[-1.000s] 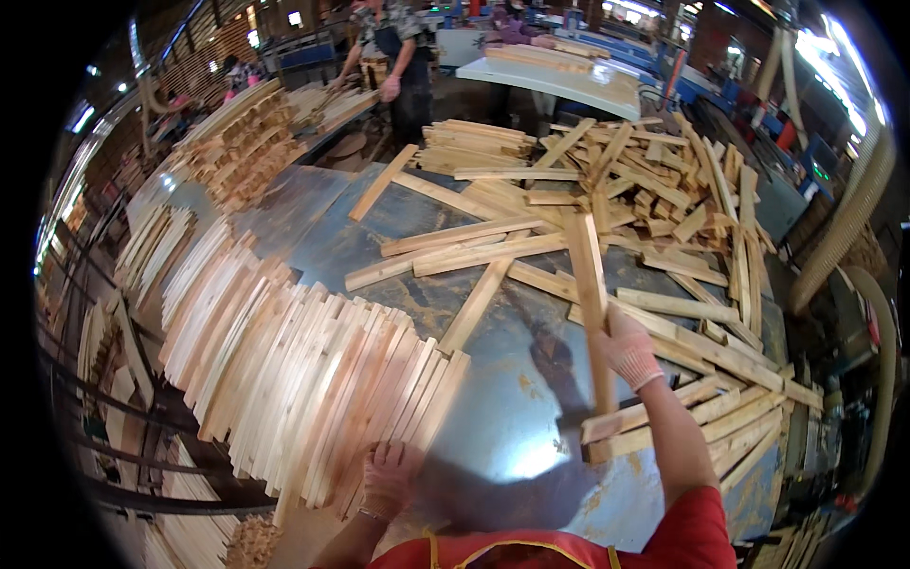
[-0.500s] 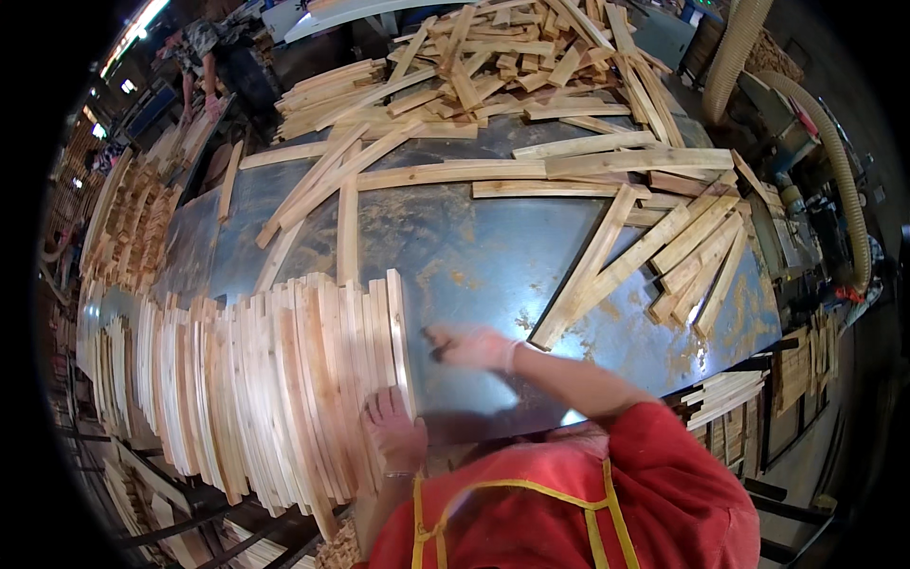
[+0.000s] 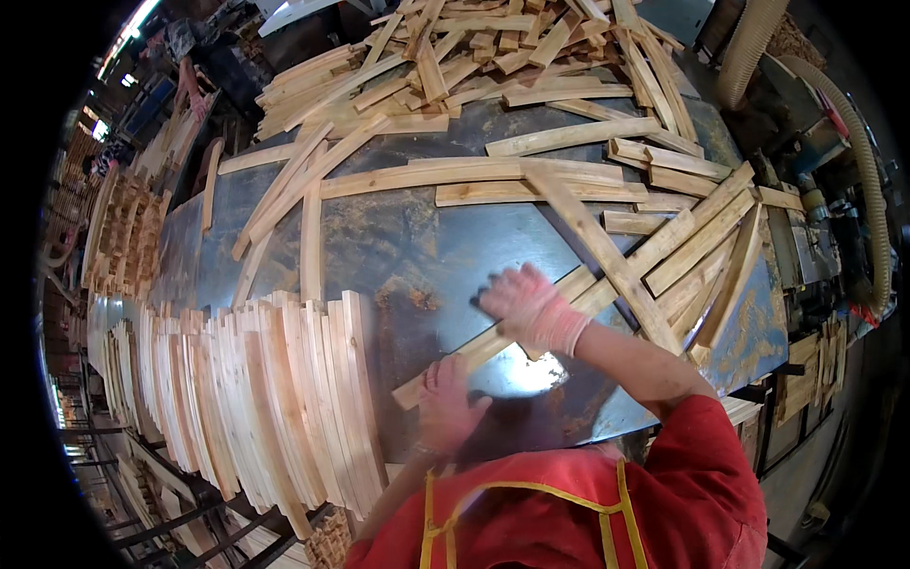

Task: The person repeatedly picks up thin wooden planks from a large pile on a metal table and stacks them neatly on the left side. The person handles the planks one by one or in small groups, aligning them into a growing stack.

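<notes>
My right hand [image 3: 536, 308], in a pale glove, is over a wooden strip [image 3: 488, 346] that slants across the metal tabletop. Its blurred fingers stretch out to the left, thumb apart beneath. Near the lower left end of that strip is my left hand [image 3: 447, 406], also gloved and a little blurred. Its fingers lie across the wood and the thumb sticks out to the right. Just left of it stands a long row of narrow wooden strips [image 3: 284, 398], packed side by side. Another strip [image 3: 607, 251] crosses over the slanting one on the right.
A large heap of loose strips [image 3: 493, 47] covers the far end of the table [image 3: 531, 232]. More strips lie jumbled at the right [image 3: 706, 251]. Stacked wood [image 3: 128, 232] stands at far left, near another person's arm [image 3: 191, 90]. Ribbed hoses [image 3: 848, 142] hang at the right.
My right hand has moved right and away from me, onto a strip. My left hand has left the row for that strip's end. Strips on the right have shifted, one now crossing the others.
</notes>
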`<state>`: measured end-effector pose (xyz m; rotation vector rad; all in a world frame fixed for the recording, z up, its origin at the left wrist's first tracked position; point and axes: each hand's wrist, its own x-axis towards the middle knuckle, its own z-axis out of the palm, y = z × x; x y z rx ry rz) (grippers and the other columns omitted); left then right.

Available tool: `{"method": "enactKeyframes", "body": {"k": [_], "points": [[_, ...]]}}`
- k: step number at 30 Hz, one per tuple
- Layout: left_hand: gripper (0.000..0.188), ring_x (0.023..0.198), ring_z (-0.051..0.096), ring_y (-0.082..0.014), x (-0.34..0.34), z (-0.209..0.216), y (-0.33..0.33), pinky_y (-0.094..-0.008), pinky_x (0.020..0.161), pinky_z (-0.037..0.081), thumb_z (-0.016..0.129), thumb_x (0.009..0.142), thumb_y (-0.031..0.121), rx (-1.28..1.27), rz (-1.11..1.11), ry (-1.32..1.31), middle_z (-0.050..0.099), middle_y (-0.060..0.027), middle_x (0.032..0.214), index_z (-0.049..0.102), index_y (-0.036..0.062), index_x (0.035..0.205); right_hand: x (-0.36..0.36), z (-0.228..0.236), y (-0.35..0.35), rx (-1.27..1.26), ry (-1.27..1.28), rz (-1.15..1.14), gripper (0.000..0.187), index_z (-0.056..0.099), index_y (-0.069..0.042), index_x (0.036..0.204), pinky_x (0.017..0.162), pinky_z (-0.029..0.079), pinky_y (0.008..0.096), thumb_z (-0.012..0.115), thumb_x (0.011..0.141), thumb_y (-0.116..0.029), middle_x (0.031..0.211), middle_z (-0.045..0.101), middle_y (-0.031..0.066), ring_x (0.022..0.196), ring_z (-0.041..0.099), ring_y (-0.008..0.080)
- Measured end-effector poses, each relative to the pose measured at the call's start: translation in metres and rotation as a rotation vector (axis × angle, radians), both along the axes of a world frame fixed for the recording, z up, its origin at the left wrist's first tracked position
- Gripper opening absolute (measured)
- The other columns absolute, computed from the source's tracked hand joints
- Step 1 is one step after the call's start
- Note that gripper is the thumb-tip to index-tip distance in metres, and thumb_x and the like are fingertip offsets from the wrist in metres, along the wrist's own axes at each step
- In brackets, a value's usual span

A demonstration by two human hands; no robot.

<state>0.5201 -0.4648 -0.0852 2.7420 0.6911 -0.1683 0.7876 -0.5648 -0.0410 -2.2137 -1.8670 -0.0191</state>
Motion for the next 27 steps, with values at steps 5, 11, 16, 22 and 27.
{"method": "enactKeyframes", "body": {"k": [5,11,16,22,27], "points": [[0.084,0.148,0.041,-0.0355,0.028,-0.009,-0.009,-0.0572,0.126,0.027,0.078,0.087,0.05,0.139,0.009,0.089,0.047,-0.0121,0.156,0.05,0.01,0.155,0.126,-0.015,-0.043,-0.072,-0.076,-0.648,0.072,0.058,-0.017,0.143,0.114,0.043,0.0507,0.082,0.077,-0.029,0.142,0.059,0.0149,0.134,0.056,0.0377],[0.078,0.138,0.054,-0.0337,0.013,-0.04,0.018,-0.0535,0.118,0.038,0.076,0.089,0.045,0.146,0.024,0.033,0.059,-0.0127,0.143,0.05,0.0095,0.154,0.121,-0.047,-0.075,-0.017,0.475,-0.743,0.089,0.036,-0.012,0.165,0.107,0.053,0.0442,0.079,0.087,-0.016,0.14,0.063,0.0179,0.122,0.065,0.0399],[0.061,0.116,0.068,-0.0423,-0.035,0.001,0.007,-0.0531,0.103,0.052,0.066,0.099,0.038,-0.287,0.382,0.04,0.07,-0.019,0.126,0.056,0.0067,0.15,0.03,-0.028,-0.046,0.627,1.45,-0.817,0.072,0.046,-0.005,0.159,0.08,0.054,0.0331,0.074,0.094,-0.016,0.12,0.067,0.0111,0.097,0.064,0.0151],[0.056,0.106,0.069,-0.0483,-0.143,0.002,-0.001,-0.0558,0.096,0.053,0.059,0.104,0.042,-0.497,0.702,-0.236,0.074,-0.0271,0.115,0.063,0.0039,0.144,-0.115,-0.061,0.044,-0.363,1.232,-0.67,0.066,0.057,-0.001,0.144,0.092,0.054,0.0411,0.066,0.097,-0.046,0.116,0.073,0.0248,0.111,0.07,0.0311],[0.063,0.129,0.063,-0.0395,-0.166,0.023,0.015,-0.0557,0.112,0.043,0.066,0.099,0.038,-0.013,0.434,0.058,0.068,-0.0195,0.139,0.055,0.0037,0.15,-0.214,-0.078,0.124,-0.433,1.089,-0.291,0.082,0.046,0.002,0.156,0.115,0.046,0.0449,0.066,0.097,-0.051,0.148,0.062,0.0321,0.139,0.06,0.0413]]}}
